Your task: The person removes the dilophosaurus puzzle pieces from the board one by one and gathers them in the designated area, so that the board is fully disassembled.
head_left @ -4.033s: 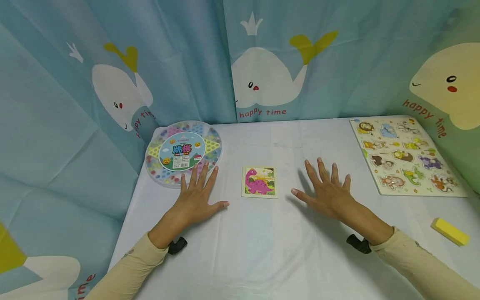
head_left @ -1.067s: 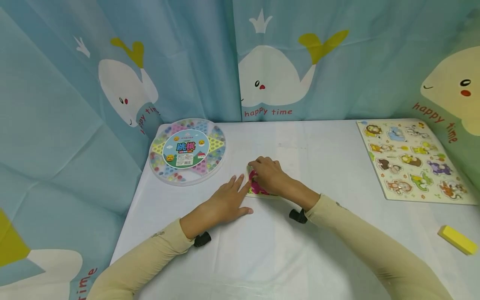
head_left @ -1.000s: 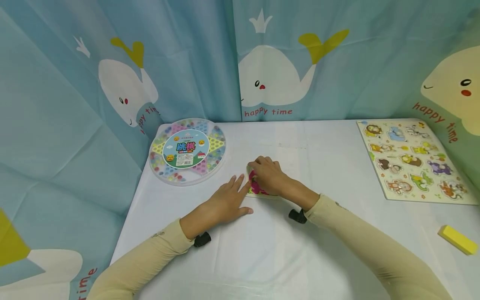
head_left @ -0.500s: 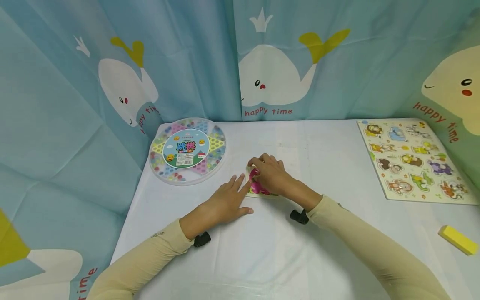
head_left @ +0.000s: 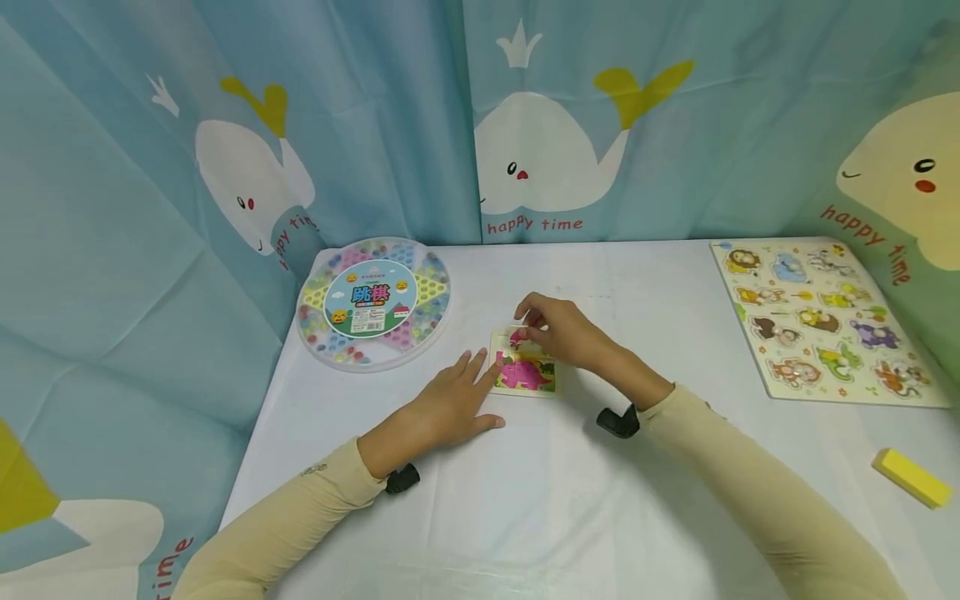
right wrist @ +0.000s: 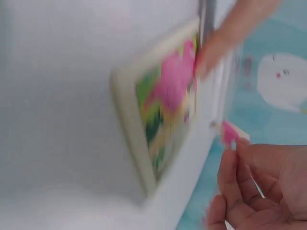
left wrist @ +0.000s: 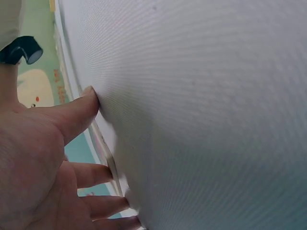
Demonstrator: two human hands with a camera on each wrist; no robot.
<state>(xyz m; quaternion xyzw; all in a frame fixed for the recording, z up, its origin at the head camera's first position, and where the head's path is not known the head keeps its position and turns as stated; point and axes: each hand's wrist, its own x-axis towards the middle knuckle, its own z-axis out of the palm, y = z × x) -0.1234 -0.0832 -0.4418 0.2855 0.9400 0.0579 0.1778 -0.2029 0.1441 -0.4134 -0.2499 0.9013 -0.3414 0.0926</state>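
A small square jigsaw puzzle [head_left: 523,377] with a pink dinosaur lies on the white cloth, in a pale frame. My right hand [head_left: 567,332] pinches a puzzle piece [right wrist: 232,133] with pink on it between thumb and fingers, lifted off the board at its upper edge. Where that piece came out, the right wrist view shows a pale gap beside the dinosaur. At the board's left edge, my left hand [head_left: 444,406] lies with fingers spread, and its index finger presses on the frame. The left wrist view shows its thumb [left wrist: 80,112] out on the cloth.
A round Chinese checkers set [head_left: 372,300] in a clear case lies at the back left. At the right is a wooden animal peg puzzle board [head_left: 825,321], with a yellow block [head_left: 912,477] nearer me. A blue whale-print curtain [head_left: 375,125] stands behind the table.
Both hands came from either side onto the puzzle. In the last half second my right hand drew back to the upper right, lifting a piece out; my left stayed put.
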